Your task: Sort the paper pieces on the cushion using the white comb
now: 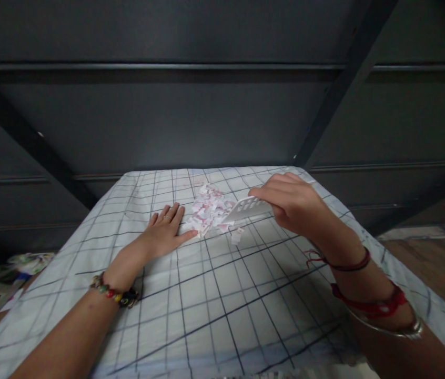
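On the cloth-covered bench, the right hand is closed, the left hand flat and spread, thumb against the paper pile between them, seemingly as a stop. The right clamps a white scraper by its holed end, apparently leaving the opposite edge free.

Dark panelled wall behind; brown floor right.

Matt paper scraps, smooth plastic-looking scraper, matt cloth cover, dull metal-looking panels
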### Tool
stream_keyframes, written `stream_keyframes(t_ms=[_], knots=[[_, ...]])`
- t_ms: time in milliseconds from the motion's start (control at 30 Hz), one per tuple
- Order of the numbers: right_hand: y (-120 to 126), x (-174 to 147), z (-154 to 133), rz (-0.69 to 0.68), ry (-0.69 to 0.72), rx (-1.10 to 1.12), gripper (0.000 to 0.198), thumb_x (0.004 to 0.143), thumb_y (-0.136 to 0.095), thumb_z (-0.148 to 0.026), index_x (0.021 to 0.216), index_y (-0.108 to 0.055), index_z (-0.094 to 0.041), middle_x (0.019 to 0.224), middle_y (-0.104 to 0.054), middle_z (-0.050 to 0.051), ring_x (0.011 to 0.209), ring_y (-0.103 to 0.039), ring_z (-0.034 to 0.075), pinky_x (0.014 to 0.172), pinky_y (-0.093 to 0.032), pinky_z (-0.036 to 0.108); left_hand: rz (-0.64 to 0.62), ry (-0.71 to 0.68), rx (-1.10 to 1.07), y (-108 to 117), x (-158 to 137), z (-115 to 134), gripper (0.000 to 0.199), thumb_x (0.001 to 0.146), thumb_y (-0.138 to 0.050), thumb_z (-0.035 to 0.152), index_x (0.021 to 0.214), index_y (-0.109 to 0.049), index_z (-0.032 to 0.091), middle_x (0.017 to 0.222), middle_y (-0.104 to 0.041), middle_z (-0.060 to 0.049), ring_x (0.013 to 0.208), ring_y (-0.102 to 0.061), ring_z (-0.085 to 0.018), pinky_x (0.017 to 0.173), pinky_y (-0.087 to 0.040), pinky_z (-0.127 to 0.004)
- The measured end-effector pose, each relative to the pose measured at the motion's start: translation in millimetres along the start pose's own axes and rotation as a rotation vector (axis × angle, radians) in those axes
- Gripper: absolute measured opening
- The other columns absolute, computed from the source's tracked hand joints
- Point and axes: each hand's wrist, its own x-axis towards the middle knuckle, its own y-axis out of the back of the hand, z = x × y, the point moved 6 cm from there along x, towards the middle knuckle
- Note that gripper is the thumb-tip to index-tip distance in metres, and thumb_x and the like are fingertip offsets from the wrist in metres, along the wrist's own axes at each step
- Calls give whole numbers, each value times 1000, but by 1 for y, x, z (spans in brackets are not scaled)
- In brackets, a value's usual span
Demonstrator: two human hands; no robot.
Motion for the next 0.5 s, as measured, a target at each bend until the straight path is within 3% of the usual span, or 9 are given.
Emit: stream_keyframes(t_ms=[167,333,500], knots=[[12,1,1,51,-10,-11,32,79,-37,-1,86,-64,-16,70,-63,3,68,-54,16,63,-40,30,19,-8,4,2,-1,1,85,89,-29,63,150,-14,6,155,-7,-13,141,-7,-32,111,-14,-49],[-1,-1,1,-61,-29,-15,37,75,-36,2,85,-66,-18,69,-61,3,69,-52,16,65,-39,30,20,-17,-3,1,0,0,85,89,-29,63,150,-15,6,155,-7,-14,141,-7,-33,110,-15,-49],[-1,0,0,-7,-34,-60,38,74,-37,3,89,-66,-16,69,-61,4,70,-51,16,67,-37,31,30,-20,-4,1,1,1,85,89,-29,63,149,-16,5,154,-8,-15,141,-8,-34,110,-15,-50]])
